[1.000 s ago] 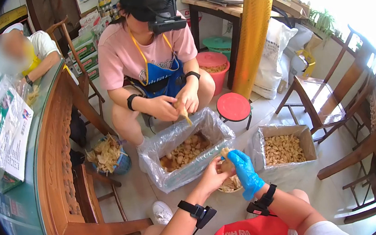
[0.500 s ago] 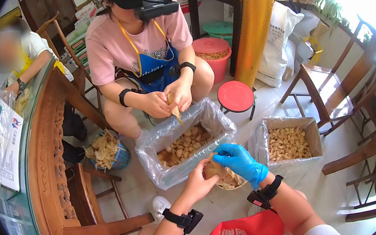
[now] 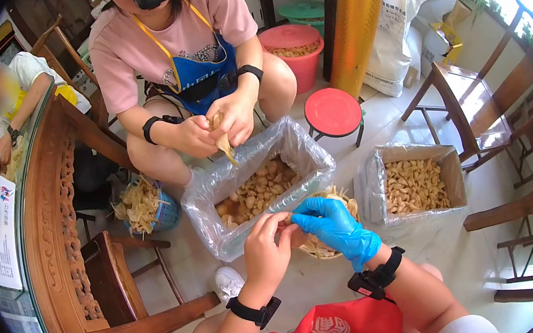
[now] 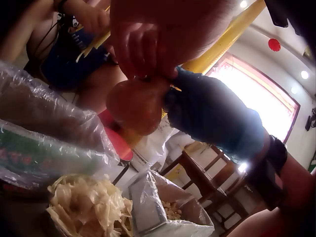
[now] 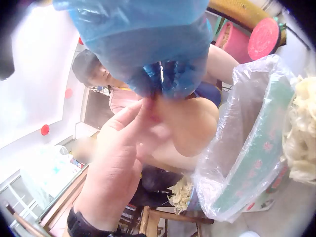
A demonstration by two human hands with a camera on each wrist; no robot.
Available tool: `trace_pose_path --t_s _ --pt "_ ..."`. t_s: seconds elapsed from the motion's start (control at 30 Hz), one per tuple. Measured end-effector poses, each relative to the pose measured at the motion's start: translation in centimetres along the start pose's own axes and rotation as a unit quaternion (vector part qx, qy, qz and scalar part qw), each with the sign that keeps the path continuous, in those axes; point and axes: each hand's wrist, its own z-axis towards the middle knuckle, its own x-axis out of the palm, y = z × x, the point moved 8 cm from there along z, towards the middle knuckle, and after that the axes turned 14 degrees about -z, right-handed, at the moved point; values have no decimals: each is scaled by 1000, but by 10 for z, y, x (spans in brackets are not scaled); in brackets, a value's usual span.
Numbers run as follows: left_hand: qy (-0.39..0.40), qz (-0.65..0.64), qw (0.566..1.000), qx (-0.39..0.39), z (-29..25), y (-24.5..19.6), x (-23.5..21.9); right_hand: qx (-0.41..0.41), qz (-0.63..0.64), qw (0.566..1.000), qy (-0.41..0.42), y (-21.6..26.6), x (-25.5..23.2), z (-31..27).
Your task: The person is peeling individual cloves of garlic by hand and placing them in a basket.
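Note:
A smooth, tan, bulb-shaped vegetable (image 5: 195, 128) hangs between my two hands, its narrow end at the fingertips. In the head view my bare left hand (image 3: 267, 249) pinches it with thumb and bent fingers. My blue-gloved right hand (image 3: 344, 230) grips the narrow end from the other side. The fingertips of both hands meet there. The head view hides most of the vegetable behind the hands; its rounded end shows in both wrist views. Below lies a small basket of pale peels (image 4: 89, 205).
A plastic-lined box (image 3: 214, 229) of tan pieces in brownish liquid stands ahead; another lined box (image 3: 379, 216) of cut pieces is at right. A person (image 3: 179, 51) opposite holds a similar vegetable. A red stool (image 3: 333, 112), peel bucket (image 3: 169, 212) and carved table (image 3: 56, 245) stand around.
The head view has tipped downward, so the scene sits higher. My hands have turned, the left fingers now pointing up, and the vegetable seen earlier between them is mostly hidden.

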Motion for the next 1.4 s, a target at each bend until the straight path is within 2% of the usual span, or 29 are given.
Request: trace_pose_path --t_s 0.2,0.27,0.3,0.4,0.53,0.6,0.67,0.73,0.8,0.87,0.9,1.0,1.1,1.4 --pt "-34 -2 999 23 0 -9 -3 68 84 992 59 -11 6 -1" --pt "-58 11 997 42 -1 -14 -3 87 165 982 32 -9 5 -5" --pt "-58 12 997 59 -1 -15 -2 91 193 975 54 -6 7 -7" --pt "-70 -31 997 33 -1 -11 0 120 249 961 26 -15 8 -9" --pt "-91 -95 991 11 -1 4 1 115 277 954 4 -32 8 -3" --pt "-125 -302 939 -107 -3 35 4 134 311 941 -9 -31 7 -8" --pt "-111 -327 930 -129 0 36 4 118 316 941 -13 -34 4 -6" --pt "-139 -376 903 -156 -1 43 2 98 321 942 -15 -32 0 -4" --pt "-149 -385 897 -158 2 46 -1 99 415 904 22 -27 1 -5" --pt "-159 -432 867 -189 4 53 -2 95 434 895 32 -35 2 -2" --pt "-159 -432 867 -189 6 54 -2 91 453 886 42 -34 4 0" --pt "-160 -463 851 -191 7 55 -4 82 430 899 10 -26 -4 -2" --pt "-157 -483 840 -191 10 54 -6 110 449 886 -15 -29 -4 -6" --pt "-199 -521 795 -237 8 62 -7 151 432 889 -27 -33 -6 -14"
